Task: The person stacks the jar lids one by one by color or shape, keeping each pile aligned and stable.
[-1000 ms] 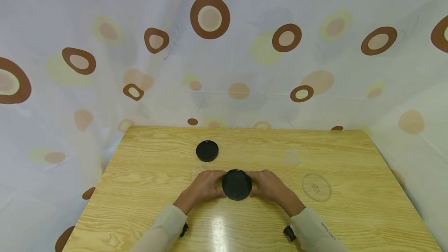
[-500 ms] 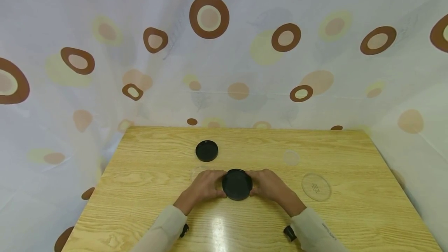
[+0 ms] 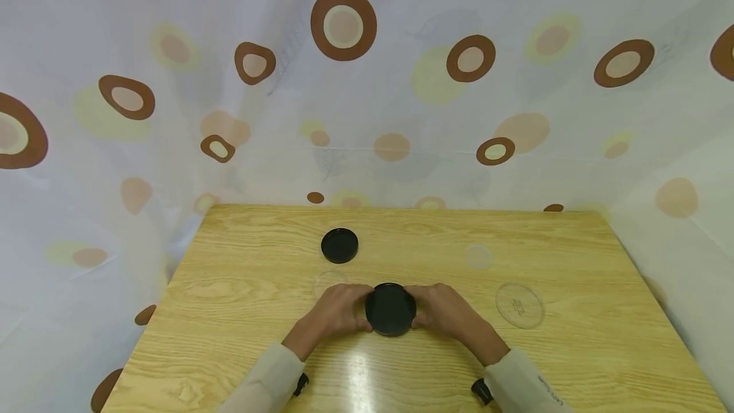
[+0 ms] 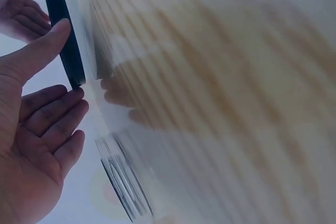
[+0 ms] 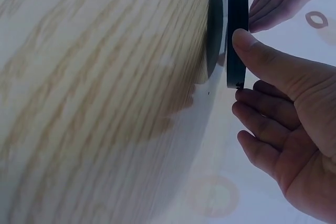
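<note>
Between my two hands is a shallow round black dish [image 3: 390, 310], raised a little off the wooden table, as its reflection in the right wrist view shows. My left hand [image 3: 343, 311] pinches the dish's left edge between thumb and fingers. From the opposite side my right hand [image 3: 443, 314] pinches the right edge the same way. In the left wrist view the black rim [image 4: 65, 38] stands above the tabletop, with the thumb pressed to it. The right wrist view shows my right thumb [image 5: 245, 40] on the rim, the remaining fingers loosely bent below.
A smaller black dish [image 3: 339, 246] lies farther back on the table [image 3: 241, 311]. Behind my left hand is a clear round dish [image 3: 329, 280], partly covered. Two clear discs lie to the right, a small faint one [image 3: 478, 257] and a larger one [image 3: 519, 305]. A patterned curtain [image 3: 395, 113] surrounds the table.
Both hands have brought the black dish slightly toward me, and it looks a touch larger. Its sides remain pinched by both hands. Other dishes and discs stay in place.
</note>
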Demonstrator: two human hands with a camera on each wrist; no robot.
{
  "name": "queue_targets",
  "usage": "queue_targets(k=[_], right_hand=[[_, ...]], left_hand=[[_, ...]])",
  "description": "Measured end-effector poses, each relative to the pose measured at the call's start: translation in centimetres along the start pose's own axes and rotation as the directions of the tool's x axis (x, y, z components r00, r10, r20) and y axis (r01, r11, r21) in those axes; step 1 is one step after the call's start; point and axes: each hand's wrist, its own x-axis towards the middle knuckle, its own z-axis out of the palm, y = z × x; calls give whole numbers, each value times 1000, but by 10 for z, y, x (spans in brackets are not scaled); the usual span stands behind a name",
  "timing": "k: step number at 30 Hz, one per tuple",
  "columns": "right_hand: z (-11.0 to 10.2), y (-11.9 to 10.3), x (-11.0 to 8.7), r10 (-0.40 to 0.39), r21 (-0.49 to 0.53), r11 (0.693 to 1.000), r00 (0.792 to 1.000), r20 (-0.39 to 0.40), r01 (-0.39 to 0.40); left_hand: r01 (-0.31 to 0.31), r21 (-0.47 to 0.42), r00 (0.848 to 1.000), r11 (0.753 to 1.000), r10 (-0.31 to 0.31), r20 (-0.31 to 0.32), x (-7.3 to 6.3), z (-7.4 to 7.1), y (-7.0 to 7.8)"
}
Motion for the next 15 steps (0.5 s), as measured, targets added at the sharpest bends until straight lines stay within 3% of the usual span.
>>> queue_targets(k=[15], right_hand=[[4,-6,-2,-30,8,1000,999,20,29]], left_hand=[[5,-25,1000,1000,-5,4,-7,1,0]])
